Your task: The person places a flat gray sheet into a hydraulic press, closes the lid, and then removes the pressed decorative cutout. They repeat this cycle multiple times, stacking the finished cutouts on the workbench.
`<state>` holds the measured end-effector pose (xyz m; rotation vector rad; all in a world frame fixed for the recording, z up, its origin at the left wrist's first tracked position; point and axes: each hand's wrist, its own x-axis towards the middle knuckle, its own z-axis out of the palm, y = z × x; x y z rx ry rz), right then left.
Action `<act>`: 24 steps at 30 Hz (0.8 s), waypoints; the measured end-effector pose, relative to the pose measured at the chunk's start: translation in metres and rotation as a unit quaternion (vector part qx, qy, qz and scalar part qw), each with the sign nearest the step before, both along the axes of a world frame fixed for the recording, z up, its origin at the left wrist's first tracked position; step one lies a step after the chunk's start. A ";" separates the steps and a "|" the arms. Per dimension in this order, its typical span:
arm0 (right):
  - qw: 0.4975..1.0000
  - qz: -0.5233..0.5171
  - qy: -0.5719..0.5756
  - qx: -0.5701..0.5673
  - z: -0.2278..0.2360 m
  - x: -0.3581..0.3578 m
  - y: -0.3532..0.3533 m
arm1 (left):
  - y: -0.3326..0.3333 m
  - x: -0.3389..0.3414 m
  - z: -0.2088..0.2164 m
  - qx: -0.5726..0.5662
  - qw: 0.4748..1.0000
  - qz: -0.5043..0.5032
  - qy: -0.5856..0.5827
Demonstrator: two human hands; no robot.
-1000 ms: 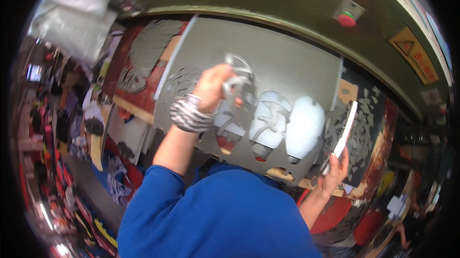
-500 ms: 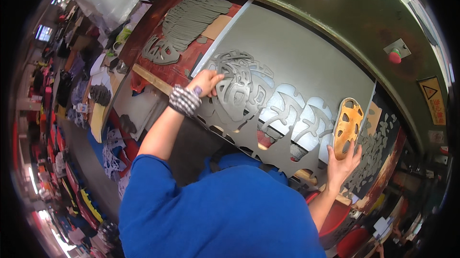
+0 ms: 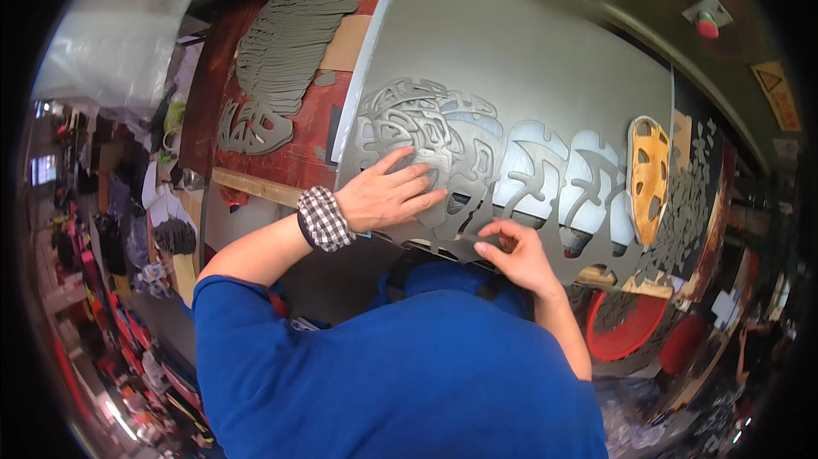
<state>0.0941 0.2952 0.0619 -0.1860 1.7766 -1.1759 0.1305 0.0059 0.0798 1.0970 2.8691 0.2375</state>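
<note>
My left hand [image 3: 394, 195], with a checked scrunchie [image 3: 325, 219] at the wrist, lies with fingers spread on a heap of grey cut-out pieces [image 3: 406, 109]. Near the front edge of a grey sheet with cut-out holes [image 3: 558, 266], my right hand [image 3: 516, 256] is half curled. Thumb and forefinger are apart, with nothing visible between them; the other fingers are partly hidden. To its right, a yellow-brown sole-shaped cutting die [image 3: 649, 176] with several openings lies on the sheet, untouched.
Behind the sheet stretches a flat grey board [image 3: 511, 41]. Stacked grey pieces [image 3: 290, 41] lie on a red surface [image 3: 294, 152] to the left. Small grey scraps [image 3: 688, 203] cover the right side. A red basin [image 3: 626, 331] stands below; a red button [image 3: 707, 26] is on the machine.
My right hand has let go of the cutting die and moved left to the sheet's front edge. My left hand has gone from closed fingers to spread ones on the pieces. The view has shifted.
</note>
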 end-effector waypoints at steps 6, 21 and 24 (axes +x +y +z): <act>0.986 -0.055 -0.101 -0.119 -0.014 -0.007 -0.011 | -0.022 -0.021 -0.018 0.231 0.973 -0.013 0.001; 0.943 -0.216 -0.134 -0.216 -0.025 0.001 -0.030 | 0.014 -0.043 -0.020 0.179 0.957 -0.226 -0.029; 0.927 -0.241 -0.158 -0.238 -0.015 0.001 -0.026 | 0.026 -0.046 -0.020 0.283 0.948 -0.136 -0.059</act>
